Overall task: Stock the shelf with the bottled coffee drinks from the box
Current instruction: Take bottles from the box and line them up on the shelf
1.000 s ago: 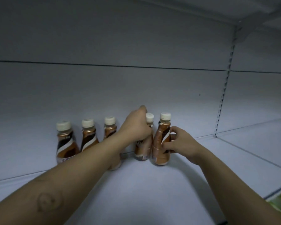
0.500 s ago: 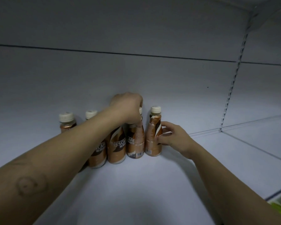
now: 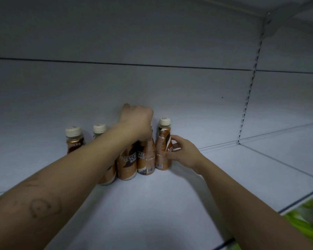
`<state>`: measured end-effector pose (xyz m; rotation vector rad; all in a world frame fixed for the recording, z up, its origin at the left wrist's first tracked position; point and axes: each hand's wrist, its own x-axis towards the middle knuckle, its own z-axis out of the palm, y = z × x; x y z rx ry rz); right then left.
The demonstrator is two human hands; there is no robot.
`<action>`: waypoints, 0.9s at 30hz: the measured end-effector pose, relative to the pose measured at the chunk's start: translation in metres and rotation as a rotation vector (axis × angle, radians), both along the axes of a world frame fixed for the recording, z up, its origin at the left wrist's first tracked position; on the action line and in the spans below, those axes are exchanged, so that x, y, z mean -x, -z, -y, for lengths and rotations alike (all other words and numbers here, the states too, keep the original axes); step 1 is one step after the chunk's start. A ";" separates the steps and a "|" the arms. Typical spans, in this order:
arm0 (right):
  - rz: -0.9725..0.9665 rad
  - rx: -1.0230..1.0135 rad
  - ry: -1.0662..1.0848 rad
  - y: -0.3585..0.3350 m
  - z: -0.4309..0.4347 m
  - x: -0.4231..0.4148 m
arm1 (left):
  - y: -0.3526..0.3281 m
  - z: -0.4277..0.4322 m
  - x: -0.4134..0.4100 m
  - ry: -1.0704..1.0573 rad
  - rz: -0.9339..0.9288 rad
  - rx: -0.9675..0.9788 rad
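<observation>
Several brown coffee bottles with cream caps stand in a row at the back of the white shelf [image 3: 152,204]. My left hand [image 3: 136,121] is closed over the top of the second bottle from the right [image 3: 146,156], hiding its cap. My right hand [image 3: 181,154] grips the side of the rightmost bottle [image 3: 162,150], which stands upright and touches its neighbour. A third bottle [image 3: 126,164] shows its label under my left forearm. Two more bottles [image 3: 73,139] [image 3: 99,129] stand further left, partly hidden by the arm.
The shelf's back wall [image 3: 152,87] is directly behind the row. A slotted metal upright [image 3: 249,83] divides this bay from another shelf board [image 3: 287,150] on the right. Green packaging [image 3: 307,219] shows below the shelf's front edge at the lower right.
Both hands have pushed their bottles back and left, closing the gap with the row. The bottles now stand tight together, and my view has moved closer.
</observation>
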<state>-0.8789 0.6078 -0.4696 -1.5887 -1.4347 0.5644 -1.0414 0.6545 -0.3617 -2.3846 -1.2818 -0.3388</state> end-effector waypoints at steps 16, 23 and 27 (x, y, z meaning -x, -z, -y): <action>0.619 0.072 0.630 -0.035 0.234 -0.135 | 0.034 0.142 -0.155 0.718 0.139 0.197; 0.499 0.392 1.012 0.034 0.421 -0.196 | 0.113 0.274 -0.281 1.076 0.018 0.390; 0.355 0.617 1.180 0.112 0.513 -0.211 | 0.189 0.344 -0.339 1.166 -0.156 0.530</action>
